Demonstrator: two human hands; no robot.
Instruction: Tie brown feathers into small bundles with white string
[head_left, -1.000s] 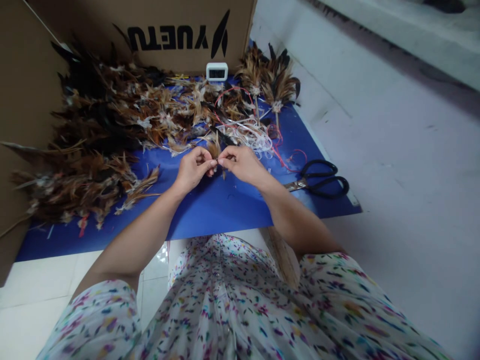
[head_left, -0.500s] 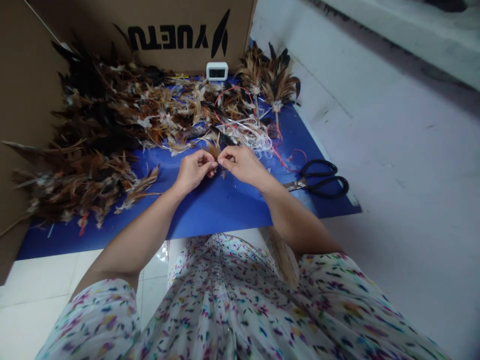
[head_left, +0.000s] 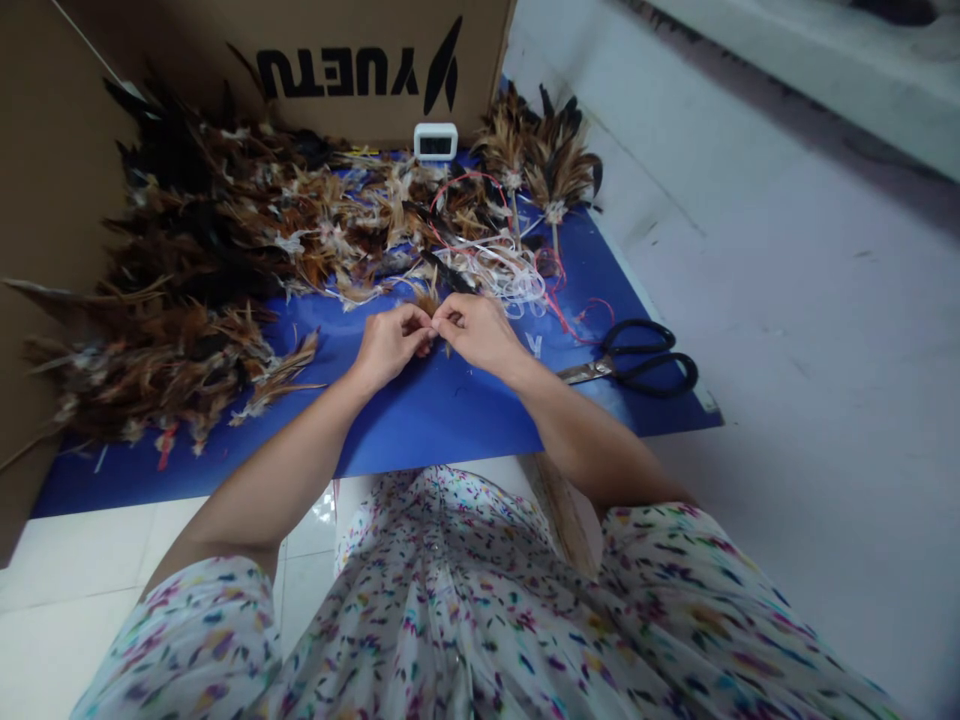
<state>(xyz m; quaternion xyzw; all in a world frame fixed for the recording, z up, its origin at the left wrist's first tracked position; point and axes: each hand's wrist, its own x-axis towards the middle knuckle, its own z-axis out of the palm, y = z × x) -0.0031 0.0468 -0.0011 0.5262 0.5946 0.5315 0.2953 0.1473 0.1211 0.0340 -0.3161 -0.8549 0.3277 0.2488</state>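
My left hand [head_left: 391,340] and my right hand [head_left: 474,328] meet fingertip to fingertip over the blue table surface [head_left: 442,430]. Both are closed in a pinch. A small tuft of brown feathers [head_left: 427,301] pokes out just beyond the fingers, its lower end hidden by my left hand. What the right fingertips pinch is too small to make out. Behind my right hand lies a tangle of white and pink string [head_left: 517,275]. Scissors [head_left: 630,362] with black handles rest to the right, near my right forearm.
A large heap of brown and black feathers [head_left: 225,230] spreads across the left and back. Two finished-looking feather bunches on sticks [head_left: 555,160] lie at the back right. A small white digital clock [head_left: 435,142] stands before a cardboard box [head_left: 337,40]. A wall [head_left: 787,330] borders the right.
My right hand has shifted slightly left, so its fingertips now touch those of my left hand. The feathers, string and scissors lie as before.
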